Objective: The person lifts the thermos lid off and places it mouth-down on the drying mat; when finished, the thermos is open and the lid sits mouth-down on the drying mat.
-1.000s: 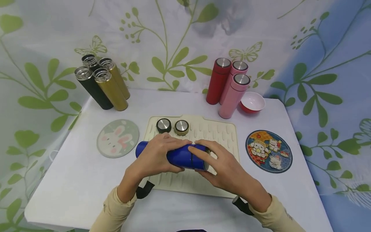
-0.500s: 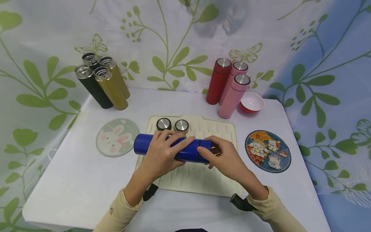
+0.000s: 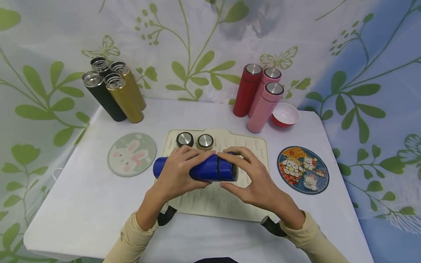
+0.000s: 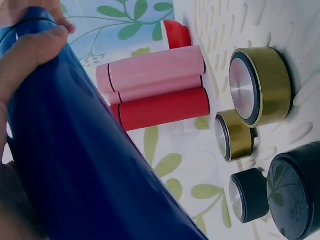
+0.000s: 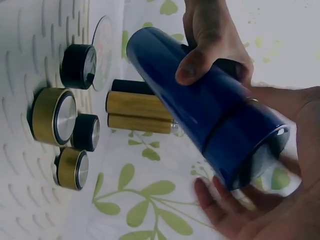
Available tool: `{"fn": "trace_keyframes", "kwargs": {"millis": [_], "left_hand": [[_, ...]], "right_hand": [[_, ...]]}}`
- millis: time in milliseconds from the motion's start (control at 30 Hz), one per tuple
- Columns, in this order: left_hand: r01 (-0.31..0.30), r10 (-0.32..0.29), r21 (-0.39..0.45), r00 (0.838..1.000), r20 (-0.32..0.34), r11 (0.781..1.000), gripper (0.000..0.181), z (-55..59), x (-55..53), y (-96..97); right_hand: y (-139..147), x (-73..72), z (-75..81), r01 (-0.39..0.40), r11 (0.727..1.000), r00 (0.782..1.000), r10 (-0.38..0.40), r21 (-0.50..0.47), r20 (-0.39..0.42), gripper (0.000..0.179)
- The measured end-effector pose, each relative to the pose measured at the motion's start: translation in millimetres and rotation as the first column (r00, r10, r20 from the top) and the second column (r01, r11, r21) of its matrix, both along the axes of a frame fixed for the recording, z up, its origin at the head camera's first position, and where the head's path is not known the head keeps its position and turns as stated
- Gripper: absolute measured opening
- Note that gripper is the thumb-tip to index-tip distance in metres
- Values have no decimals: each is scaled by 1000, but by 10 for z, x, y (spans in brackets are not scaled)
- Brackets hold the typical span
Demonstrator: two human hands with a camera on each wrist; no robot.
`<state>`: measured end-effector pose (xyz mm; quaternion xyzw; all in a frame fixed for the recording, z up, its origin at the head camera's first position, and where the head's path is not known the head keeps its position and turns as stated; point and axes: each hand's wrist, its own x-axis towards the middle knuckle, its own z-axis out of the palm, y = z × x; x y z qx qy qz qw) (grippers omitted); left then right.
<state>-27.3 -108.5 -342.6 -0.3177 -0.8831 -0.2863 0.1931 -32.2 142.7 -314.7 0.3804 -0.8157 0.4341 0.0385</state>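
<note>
A blue vacuum flask (image 3: 204, 171) lies almost level above the cream drying mat (image 3: 243, 146). My left hand (image 3: 179, 168) grips it round the body. At its right end is a blue lid (image 3: 227, 171), set off from the body by a dark ring. My right hand (image 3: 254, 179) is spread loosely about this lid, one fingertip touching near the ring. In the right wrist view, several fingers (image 5: 212, 200) of it reach past the lid, apart from it. Gold lids (image 5: 55, 116) and black lids (image 5: 77, 66) stand on the mat; in the head view the bottle and hands hide some of them.
Open black bottles (image 3: 105, 96) and gold bottles (image 3: 126, 100) stand at the back left. One red bottle (image 3: 246, 91) and pink bottles (image 3: 264, 107) with lids stand back right, beside a red bowl (image 3: 285, 115). Round coasters flank the mat: rabbit coaster (image 3: 131, 155), cartoon coaster (image 3: 303, 170).
The right hand first closed on the lid, then loosened and spread, its thumb coming away. The blue flask rose slightly, then came down a little. The left hand keeps its grip.
</note>
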Motion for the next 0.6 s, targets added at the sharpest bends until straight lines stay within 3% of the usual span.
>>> {"fn": "trace_keyframes", "kwargs": {"millis": [100, 167, 267, 333, 367, 433, 533, 600], "left_hand": [[-28, 27, -31, 999, -32, 999, 85, -6, 0, 16], [-48, 45, -66, 997, -61, 997, 85, -21, -4, 30], [-64, 54, -108, 994, -93, 992, 84, -50, -12, 41], [-61, 51, -113, 994, -92, 992, 84, -58, -11, 35], [-56, 47, -108, 995, -82, 993, 84, -58, -10, 27], [-46, 41, -95, 998, -55, 994, 84, -50, -6, 7], [-31, 31, -64, 1000, -3, 997, 84, -25, 0, -27], [-17, 18, -43, 999, 31, 999, 84, -2, 3, -46]], "right_hand": [[2, -20, 11, 68, 997, 979, -75, 44, 189, 76], [-2, -39, 20, 98, 991, 929, -124, 93, 350, 64], [-16, -63, 20, 107, 981, 849, -174, 160, 499, 50], [-19, -66, 14, 96, 983, 827, -167, 158, 536, 48], [-19, -62, 12, 91, 985, 839, -157, 149, 521, 48], [-11, -51, 11, 75, 990, 882, -123, 123, 455, 51], [3, -30, 18, 31, 997, 958, -51, 75, 283, 59], [3, -14, 22, 1, 999, 987, -9, 51, 161, 65]]}}
